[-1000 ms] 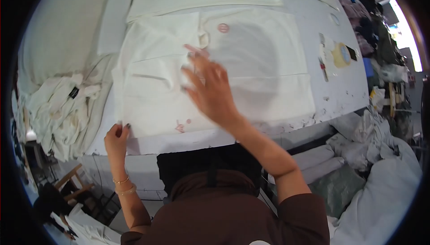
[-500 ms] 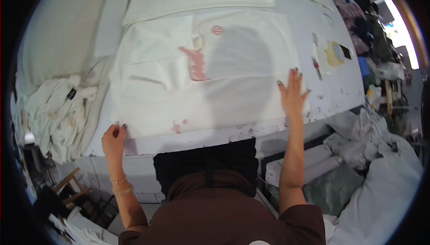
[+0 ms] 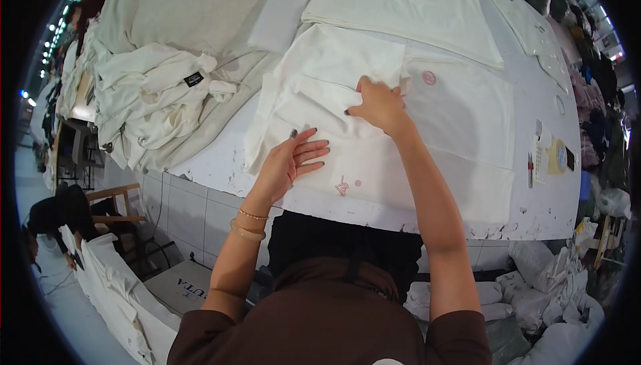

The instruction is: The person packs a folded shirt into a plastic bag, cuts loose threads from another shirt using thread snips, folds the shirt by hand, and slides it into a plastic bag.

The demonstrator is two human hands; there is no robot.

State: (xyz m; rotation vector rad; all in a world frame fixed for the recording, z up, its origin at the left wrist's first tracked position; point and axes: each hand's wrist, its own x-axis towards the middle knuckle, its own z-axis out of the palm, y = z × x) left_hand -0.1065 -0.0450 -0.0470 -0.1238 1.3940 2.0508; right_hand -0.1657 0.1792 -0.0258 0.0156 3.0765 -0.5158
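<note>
A white garment (image 3: 427,134) with small red prints lies folded on the table in front of me. My right hand (image 3: 380,106) rests on its middle, thumb and index finger apart, the other fingers bent near the edge of a folded-over flap (image 3: 354,61). The larger red print there is hidden in this view. Over the garment's left part is my left hand (image 3: 294,163), palm partly turned up, fingers spread, holding nothing. Below it to the right, a small red print (image 3: 342,186) shows near the front edge.
Another white garment (image 3: 407,4) lies behind. At the left are a heap of white clothing (image 3: 153,98) with a black label and a pale roll (image 3: 284,8). Tape (image 3: 556,156) and a red-handled tool (image 3: 531,170) lie at the right. A person (image 3: 60,218) is at the far left.
My right hand has moved left from the garment's right side to its middle. My left hand has left the front left corner and opened. The view has swung left.
</note>
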